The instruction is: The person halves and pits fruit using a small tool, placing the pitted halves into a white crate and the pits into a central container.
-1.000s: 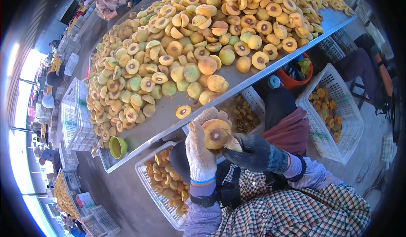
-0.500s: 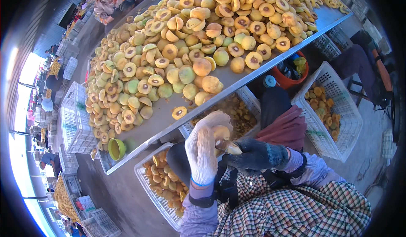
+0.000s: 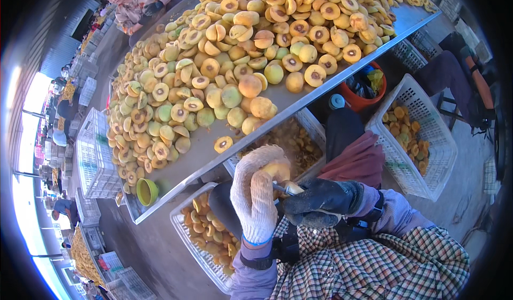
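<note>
My left hand point(image 3: 255, 185), in a white knitted glove, is closed around a yellow fruit that looks like a peach point(image 3: 278, 170). My right hand point(image 3: 323, 199), in a dark coated glove, grips a small pitting tool with a pale handle point(image 3: 293, 188). The tool's thin metal part meets the fruit between the two hands; its tip is hidden. Both hands are above my lap, just below the metal table's edge point(image 3: 195, 178). On that table lies a big heap of halved peaches point(image 3: 211, 67), many showing brown centres. One cut half point(image 3: 223, 144) sits apart near the edge.
Under the table's edge stand white crates, one with peach pieces point(image 3: 200, 257) and one with brownish scraps point(image 3: 312, 131). Another crate point(image 3: 449, 163) is at the right, beside a red bucket point(image 3: 359, 101). A green bowl point(image 3: 147, 191) rests on the table's left corner. Another person point(image 3: 141, 3) sits across.
The hands stay together over my lap. My left hand has turned slightly around the peach, and the tool in my right hand has shifted a little left against it.
</note>
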`<state>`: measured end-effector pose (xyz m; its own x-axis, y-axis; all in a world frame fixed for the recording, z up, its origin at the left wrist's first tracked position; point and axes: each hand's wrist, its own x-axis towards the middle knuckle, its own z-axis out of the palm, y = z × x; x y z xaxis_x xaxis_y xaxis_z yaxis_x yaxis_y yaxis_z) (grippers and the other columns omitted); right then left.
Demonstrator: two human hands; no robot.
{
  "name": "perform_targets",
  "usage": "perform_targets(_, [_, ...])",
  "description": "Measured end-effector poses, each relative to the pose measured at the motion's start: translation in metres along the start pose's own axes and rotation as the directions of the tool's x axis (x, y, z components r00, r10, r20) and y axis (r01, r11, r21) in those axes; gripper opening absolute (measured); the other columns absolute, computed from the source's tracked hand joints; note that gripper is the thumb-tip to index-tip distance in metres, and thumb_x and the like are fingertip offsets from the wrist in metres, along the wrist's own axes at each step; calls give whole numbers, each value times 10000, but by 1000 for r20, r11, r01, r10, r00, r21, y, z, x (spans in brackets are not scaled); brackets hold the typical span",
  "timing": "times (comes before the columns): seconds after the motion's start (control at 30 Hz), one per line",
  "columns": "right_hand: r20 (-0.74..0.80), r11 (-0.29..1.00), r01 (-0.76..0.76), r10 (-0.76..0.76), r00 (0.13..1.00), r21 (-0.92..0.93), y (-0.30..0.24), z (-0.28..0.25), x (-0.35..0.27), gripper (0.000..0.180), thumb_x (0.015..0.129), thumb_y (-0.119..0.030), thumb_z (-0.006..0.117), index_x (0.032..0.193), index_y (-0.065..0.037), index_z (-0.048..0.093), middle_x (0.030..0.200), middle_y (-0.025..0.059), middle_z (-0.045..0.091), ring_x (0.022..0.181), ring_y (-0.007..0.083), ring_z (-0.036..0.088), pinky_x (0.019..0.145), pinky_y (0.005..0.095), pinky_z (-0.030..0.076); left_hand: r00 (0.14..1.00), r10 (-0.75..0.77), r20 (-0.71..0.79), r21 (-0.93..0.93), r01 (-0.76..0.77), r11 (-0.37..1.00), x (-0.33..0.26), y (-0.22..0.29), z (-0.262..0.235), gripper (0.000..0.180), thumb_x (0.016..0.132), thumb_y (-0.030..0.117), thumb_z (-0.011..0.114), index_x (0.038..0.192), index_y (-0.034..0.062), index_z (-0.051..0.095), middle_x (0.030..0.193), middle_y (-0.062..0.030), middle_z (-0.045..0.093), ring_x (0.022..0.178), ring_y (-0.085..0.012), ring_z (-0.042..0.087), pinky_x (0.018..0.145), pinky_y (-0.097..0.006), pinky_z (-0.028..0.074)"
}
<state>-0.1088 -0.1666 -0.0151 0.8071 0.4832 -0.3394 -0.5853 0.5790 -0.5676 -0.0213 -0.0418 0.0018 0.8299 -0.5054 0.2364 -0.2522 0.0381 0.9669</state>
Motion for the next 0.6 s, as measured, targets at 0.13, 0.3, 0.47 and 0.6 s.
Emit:
perform_targets(0.13, [118,993,10,-23,993,115,8,-5,0,349,956,-333,518,842,-12,594,533,11,507,366,46,418,339,201,299,964,-176,201,36,172,984,12,15,-6,534,977,442,418,976,-60,598,733,-93,631,647,-130,587,571,-231,452])
perform_targets(0.3, [256,961,8,-81,963,277,23,-10,0,372,976,-326,467,802,-14,571,530,6,494,370,46,413,337,196,303,962,75,261,43,-89,995,10,8,-10,184,867,176,610,896,-6,623,881,-132,664,761,-220,653,677,-313,510])
perform_targets(0.47, [319,791,-116,-104,942,601,21,-4,-4,353,986,-287,434,775,-26,545,489,1,472,339,52,392,320,194,308,951,50,306,248,-130,960,23,13,0,299,934,251,524,937,-27,634,816,-106,655,686,-184,627,650,-285,491])
perform_targets(0.6, [337,821,-72,-151,929,567,24,-8,-1,346,990,-267,418,761,-34,535,417,-20,415,292,61,352,297,195,297,952,-2,307,252,-79,965,26,22,4,238,906,199,548,919,-23,631,823,-121,656,739,-197,639,686,-297,494])
